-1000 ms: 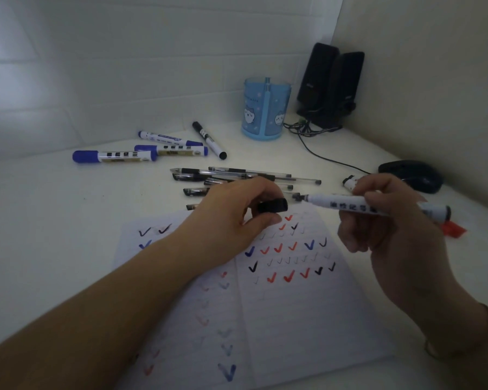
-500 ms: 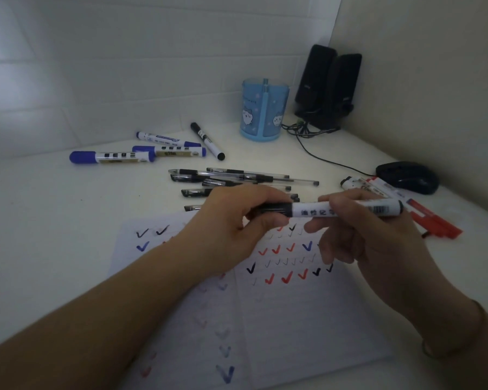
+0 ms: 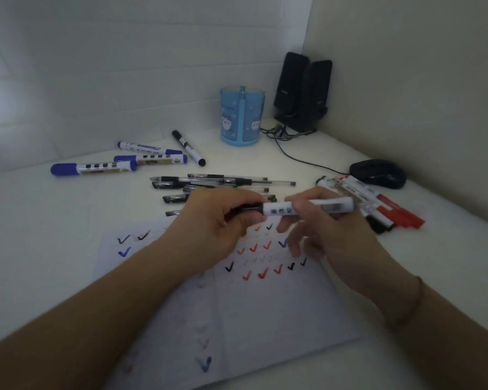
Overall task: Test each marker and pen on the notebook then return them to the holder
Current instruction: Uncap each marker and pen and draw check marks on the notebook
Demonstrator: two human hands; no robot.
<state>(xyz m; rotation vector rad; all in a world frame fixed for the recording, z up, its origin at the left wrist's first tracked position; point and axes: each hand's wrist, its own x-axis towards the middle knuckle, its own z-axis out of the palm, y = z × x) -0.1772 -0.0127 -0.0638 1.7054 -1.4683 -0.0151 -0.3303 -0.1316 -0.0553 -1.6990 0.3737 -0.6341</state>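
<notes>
Both hands hold one white-barrelled black marker [image 3: 307, 207] level above the open notebook [image 3: 265, 311]. My left hand [image 3: 217, 223] grips its black cap end, and my right hand [image 3: 321, 229] pinches the barrel. Tick marks in black, red and blue cover the notebook pages. The blue pen holder [image 3: 242, 116] stands at the back of the desk. Blue markers [image 3: 93, 168] lie at the left, a black marker [image 3: 188, 147] beside them, several black pens [image 3: 217, 182] behind my hands, and red markers [image 3: 378, 204] at the right.
Two black speakers [image 3: 304, 88] stand in the back corner, their cable [image 3: 299, 159] trailing across the desk. A black mouse [image 3: 378, 173] sits by the right wall. Walls close the desk at the back and right.
The black cap in my left hand and the marker in my right hand came together; the cap now sits on the marker's tip. Both hands have drifted slightly to the right.
</notes>
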